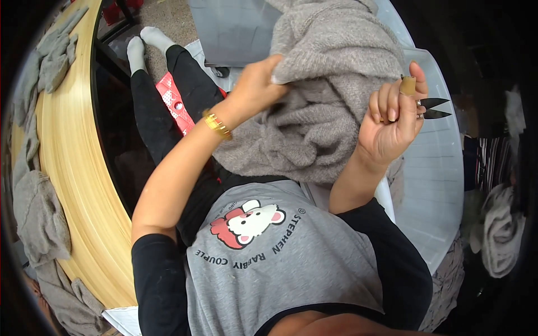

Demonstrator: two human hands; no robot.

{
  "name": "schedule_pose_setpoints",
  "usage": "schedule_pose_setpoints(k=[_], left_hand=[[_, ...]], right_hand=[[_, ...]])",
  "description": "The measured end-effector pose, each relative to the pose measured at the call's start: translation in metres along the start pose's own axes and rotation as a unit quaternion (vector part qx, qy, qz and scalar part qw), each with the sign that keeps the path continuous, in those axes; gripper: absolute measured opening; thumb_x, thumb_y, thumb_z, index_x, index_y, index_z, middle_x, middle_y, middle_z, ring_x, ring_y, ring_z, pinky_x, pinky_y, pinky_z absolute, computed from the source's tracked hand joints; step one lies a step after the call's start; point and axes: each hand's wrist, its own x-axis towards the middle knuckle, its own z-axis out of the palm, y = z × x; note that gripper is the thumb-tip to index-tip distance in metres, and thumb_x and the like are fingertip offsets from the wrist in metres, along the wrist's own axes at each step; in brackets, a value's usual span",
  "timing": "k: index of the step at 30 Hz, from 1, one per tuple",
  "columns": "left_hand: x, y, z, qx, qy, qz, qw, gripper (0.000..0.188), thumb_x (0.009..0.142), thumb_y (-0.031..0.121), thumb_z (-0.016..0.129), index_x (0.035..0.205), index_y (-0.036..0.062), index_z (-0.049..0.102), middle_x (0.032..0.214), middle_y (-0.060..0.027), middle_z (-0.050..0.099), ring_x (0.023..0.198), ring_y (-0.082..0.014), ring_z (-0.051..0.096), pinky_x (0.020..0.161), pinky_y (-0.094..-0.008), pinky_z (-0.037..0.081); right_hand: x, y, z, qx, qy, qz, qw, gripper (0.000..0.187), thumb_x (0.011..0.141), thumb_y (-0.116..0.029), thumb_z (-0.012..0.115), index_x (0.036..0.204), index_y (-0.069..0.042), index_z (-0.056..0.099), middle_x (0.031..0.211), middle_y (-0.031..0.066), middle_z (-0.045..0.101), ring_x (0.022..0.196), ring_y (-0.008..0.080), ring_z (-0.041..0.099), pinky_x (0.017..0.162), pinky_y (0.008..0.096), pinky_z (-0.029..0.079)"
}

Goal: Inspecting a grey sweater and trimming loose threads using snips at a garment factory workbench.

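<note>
A bulky grey-beige knitted garment [336,47] lies bunched over my lap and the tub's edge; its full shape is hidden in the folds. My left hand [255,89], with a gold bracelet [217,124] on the wrist, pinches an edge of the knit and holds it raised. To the right of the cloth, my right hand [392,112] is turned palm up with curled fingers. It holds thread snips [436,108], whose two dark blades point right and stand apart. A tan finger cover [408,85] sits on one of its fingers.
On the left is a light wooden table [84,185] with several grey knitted pieces [39,218] along its far side. A translucent plastic tub [428,168] stands at my right. Beyond my legs is a grey panel [232,33]; a red patterned strip [175,103] lies by my legs.
</note>
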Motion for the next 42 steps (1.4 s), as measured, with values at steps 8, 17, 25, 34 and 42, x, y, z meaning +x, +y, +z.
schedule_pose_setpoints(k=[8,17,25,34,42], left_hand=[[-0.094,0.094,-0.125,0.116,0.071,0.028,0.99,0.02,0.078,0.007,0.07,0.089,0.0005,0.054,0.079,-0.0002,0.053,0.075,-0.0079,0.05,0.066,-0.0251,0.042],[-0.219,0.12,-0.209,0.193,0.257,-0.045,0.946,0.025,0.077,0.011,0.07,0.086,0.0055,0.048,0.082,0.0025,0.042,0.076,-0.0093,0.039,0.07,-0.0227,0.032],[-0.315,0.074,-0.238,0.159,0.379,-0.124,0.903,0.015,0.087,0.003,0.064,0.083,0.0088,0.051,0.077,0.0083,0.047,0.067,-0.0017,0.037,0.06,-0.0195,0.029],[-0.379,0.061,-0.246,0.144,0.479,-0.174,0.848,0.013,0.091,0.0,0.061,0.082,0.0054,0.054,0.079,0.004,0.055,0.073,-0.0043,0.05,0.066,-0.0191,0.041],[-0.392,0.098,-0.201,0.191,0.555,-0.22,0.779,0.014,0.09,0.01,0.067,0.081,0.0091,0.056,0.074,0.0072,0.051,0.069,-0.0029,0.043,0.06,-0.0202,0.035]], right_hand=[[-0.009,-0.005,0.016,-0.035,0.005,-0.017,0.999,0.033,0.101,-0.003,0.046,0.133,0.003,0.053,0.063,-0.0044,0.035,0.052,0.0033,0.028,0.045,0.0185,0.026],[-0.032,0.004,0.056,0.064,-0.103,0.109,0.987,0.043,0.1,-0.016,0.056,0.137,0.004,0.047,0.062,-0.0046,0.036,0.051,0.0038,0.029,0.046,0.0204,0.025],[-0.053,0.04,0.111,0.143,-0.228,0.272,0.924,0.043,0.09,-0.006,0.052,0.129,0.01,0.052,0.064,-0.0037,0.048,0.05,0.0015,0.035,0.044,0.0192,0.027],[-0.067,0.125,0.18,0.206,-0.294,0.334,0.872,0.022,0.096,-0.009,0.062,0.116,-0.003,0.068,0.078,-0.0084,0.061,0.065,-0.0021,0.044,0.057,0.0182,0.033],[-0.054,0.162,0.23,0.243,-0.334,0.396,0.82,0.025,0.095,-0.007,0.063,0.119,-0.001,0.065,0.061,-0.0122,0.04,0.049,-0.0015,0.028,0.045,0.0193,0.021]])
